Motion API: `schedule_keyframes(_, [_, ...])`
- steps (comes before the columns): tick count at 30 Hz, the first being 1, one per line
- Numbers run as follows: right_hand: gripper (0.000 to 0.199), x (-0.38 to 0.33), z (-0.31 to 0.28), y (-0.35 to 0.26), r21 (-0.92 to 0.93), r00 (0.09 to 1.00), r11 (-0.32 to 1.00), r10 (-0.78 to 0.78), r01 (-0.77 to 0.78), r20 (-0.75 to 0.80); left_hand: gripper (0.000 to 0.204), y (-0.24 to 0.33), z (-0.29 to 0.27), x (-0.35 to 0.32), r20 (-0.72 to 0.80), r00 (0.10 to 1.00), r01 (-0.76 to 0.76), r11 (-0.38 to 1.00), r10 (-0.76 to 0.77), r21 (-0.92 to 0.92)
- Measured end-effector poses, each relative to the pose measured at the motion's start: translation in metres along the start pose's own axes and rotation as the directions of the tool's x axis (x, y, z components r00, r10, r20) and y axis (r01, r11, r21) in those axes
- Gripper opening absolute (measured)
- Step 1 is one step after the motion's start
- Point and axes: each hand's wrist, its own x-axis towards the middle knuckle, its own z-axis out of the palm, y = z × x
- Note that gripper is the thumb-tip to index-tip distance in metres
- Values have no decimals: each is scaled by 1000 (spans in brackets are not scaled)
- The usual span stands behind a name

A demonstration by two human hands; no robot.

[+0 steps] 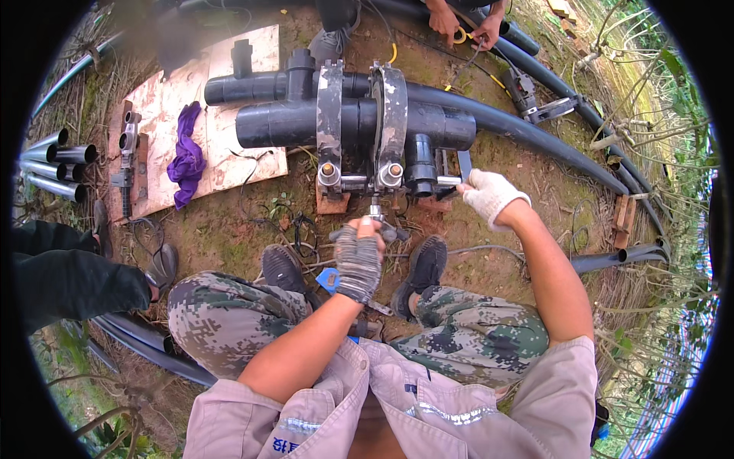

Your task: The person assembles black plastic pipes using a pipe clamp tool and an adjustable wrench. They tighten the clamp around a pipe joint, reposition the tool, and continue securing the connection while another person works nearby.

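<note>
Two scuffed metal clamp rings, one on the left (pixel 329 122) and one on the right (pixel 393 122), encircle a thick black plastic pipe (pixel 275 125). A black branch fitting (pixel 420 164) hangs down at the pipe's right end. My left hand (pixel 358 258), in a grey striped glove, is closed round a metal handle (pixel 394 233) below the clamp's screw (pixel 375 206); its fingers partly hide the handle. In a white glove, my right hand (pixel 493 197) curls its fingers round the lower end of a flat grey bar (pixel 464 164) beside the fitting.
A purple cloth (pixel 186 153) and a metal tool (pixel 125 164) lie on a pale board (pixel 222 172). Long black pipes (pixel 520 130) curve off right. Another person's hands (pixel 466 27) hold something yellow at the top. Another person's legs (pixel 84 275) are at left. Cables cross the soil.
</note>
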Motion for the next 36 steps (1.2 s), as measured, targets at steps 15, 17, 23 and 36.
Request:
schedule_keyframes(15, [51,52,217,-44,-206,677,835,-243,510,694,57,115,12,52,234,711,-544,-308,-664,780])
schedule_keyframes(17, [49,56,267,-63,-158,718,873,-262,461,645,59,152,20,35,200,663,-593,-343,-721,728])
schedule_keyframes(23, [37,29,352,-84,-52,907,983,-142,176,397,35,238,31,60,631,770,-619,125,-98,775])
schedule_keyframes(36, [39,17,347,-84,84,879,957,-287,277,381,61,227,57,139,879,472,-753,-486,70,444])
